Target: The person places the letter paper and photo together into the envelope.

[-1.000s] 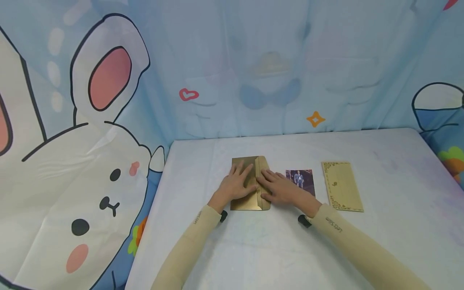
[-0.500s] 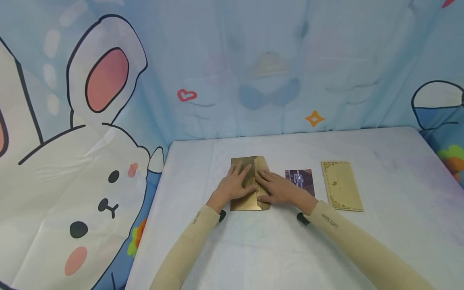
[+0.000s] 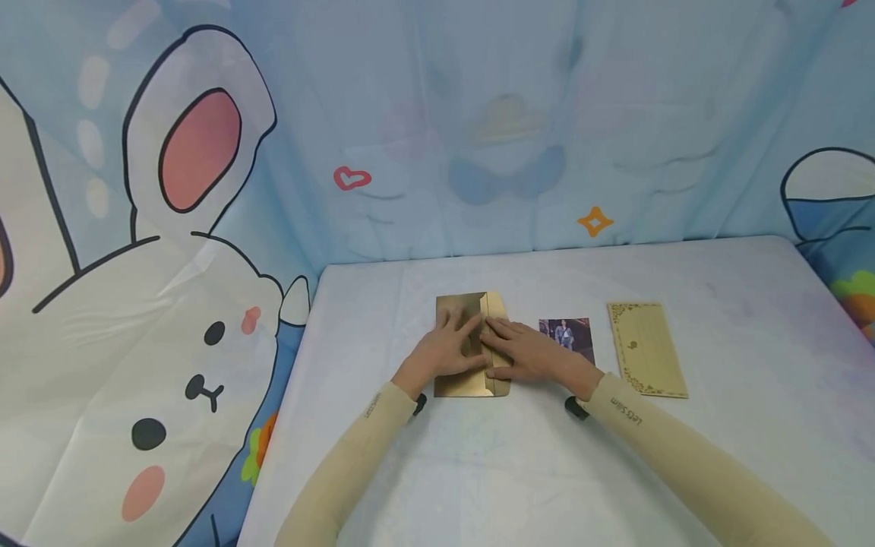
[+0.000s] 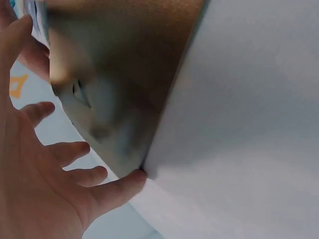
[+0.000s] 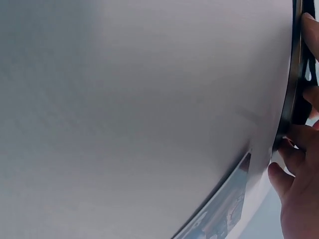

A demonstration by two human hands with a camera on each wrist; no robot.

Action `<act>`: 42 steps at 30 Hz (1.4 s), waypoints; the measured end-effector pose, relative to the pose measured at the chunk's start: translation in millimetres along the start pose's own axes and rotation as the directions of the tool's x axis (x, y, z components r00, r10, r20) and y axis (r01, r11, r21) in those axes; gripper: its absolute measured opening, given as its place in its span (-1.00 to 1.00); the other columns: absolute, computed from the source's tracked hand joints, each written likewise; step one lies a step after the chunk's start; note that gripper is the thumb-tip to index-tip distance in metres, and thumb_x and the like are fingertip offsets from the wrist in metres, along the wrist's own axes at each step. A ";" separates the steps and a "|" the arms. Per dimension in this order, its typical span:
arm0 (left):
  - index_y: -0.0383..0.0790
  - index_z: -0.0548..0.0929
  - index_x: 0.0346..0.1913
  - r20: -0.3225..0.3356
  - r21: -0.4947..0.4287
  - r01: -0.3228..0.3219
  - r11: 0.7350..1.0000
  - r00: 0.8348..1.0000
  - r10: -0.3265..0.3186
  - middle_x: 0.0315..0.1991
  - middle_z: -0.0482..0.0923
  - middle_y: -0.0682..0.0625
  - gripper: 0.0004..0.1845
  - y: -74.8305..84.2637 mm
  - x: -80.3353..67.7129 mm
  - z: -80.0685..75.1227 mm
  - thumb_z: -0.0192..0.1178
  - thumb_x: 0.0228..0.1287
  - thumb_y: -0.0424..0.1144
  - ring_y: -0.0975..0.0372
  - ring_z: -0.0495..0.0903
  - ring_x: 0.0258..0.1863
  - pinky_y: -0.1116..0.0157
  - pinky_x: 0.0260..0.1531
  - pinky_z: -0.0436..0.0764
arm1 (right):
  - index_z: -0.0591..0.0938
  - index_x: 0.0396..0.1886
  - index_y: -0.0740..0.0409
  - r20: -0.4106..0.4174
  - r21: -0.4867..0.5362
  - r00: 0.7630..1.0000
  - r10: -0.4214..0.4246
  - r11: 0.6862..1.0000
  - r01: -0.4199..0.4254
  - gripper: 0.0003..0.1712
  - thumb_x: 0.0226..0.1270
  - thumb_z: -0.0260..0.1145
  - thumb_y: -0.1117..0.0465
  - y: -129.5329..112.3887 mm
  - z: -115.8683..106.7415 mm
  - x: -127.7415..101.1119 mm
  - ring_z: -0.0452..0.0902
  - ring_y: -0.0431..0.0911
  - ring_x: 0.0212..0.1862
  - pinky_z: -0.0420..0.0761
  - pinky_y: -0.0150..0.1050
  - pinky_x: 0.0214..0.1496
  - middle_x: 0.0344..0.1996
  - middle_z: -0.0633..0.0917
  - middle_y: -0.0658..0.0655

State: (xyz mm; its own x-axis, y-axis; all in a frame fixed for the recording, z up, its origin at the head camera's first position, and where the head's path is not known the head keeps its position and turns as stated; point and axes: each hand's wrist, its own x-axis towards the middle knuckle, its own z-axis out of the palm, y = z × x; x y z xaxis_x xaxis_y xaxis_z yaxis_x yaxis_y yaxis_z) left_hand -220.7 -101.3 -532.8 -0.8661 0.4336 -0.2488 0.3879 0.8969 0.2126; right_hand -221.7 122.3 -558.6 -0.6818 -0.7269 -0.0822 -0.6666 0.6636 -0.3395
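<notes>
A shiny gold envelope (image 3: 454,387) lies on the white table, its flap (image 3: 496,305) along the right side. My left hand (image 3: 446,354) rests on the envelope's body with fingers spread; in the left wrist view those fingers (image 4: 119,191) reach across the gold surface (image 4: 134,64) to its edges. On the flap side, my right hand (image 3: 529,354) lies with straight fingers over the crease, its thumb near the left thumb. The right wrist view shows the right fingers (image 5: 281,179) at the envelope's edge (image 5: 285,112).
A small photo (image 3: 577,334) of a standing person lies right of the envelope, partly behind the right forearm. Farther right is a gold card (image 3: 649,349) with an ornate border. A blue cartoon curtain (image 3: 506,220) rises behind the white table (image 3: 478,471).
The right hand slides slightly left on the flap, its thumb moving toward the crease. The left hand stays on the envelope, and the head view shifts a little.
</notes>
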 end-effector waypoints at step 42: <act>0.28 -0.12 0.60 0.161 0.025 -0.183 0.983 0.971 0.177 0.64 -0.22 -0.24 0.22 -30.4 3.3 -26.4 0.38 -0.03 0.43 -0.11 0.17 0.54 -0.04 0.09 0.61 | 0.27 0.55 0.20 0.040 -0.046 0.998 -0.055 0.997 0.057 -0.10 0.44 0.19 -0.27 -7.2 -9.1 4.6 0.02 0.32 0.57 0.15 0.24 0.51 0.58 0.04 0.40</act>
State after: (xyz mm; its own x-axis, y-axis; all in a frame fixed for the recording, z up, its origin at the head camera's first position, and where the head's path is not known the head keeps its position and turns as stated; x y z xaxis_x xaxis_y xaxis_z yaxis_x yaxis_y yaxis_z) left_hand -243.6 -129.5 -515.2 -0.7215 0.5937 -0.3562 0.5479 0.8042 0.2306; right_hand -222.8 115.8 -548.0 -0.6317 -0.7686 -0.1009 -0.7173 0.6289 -0.2999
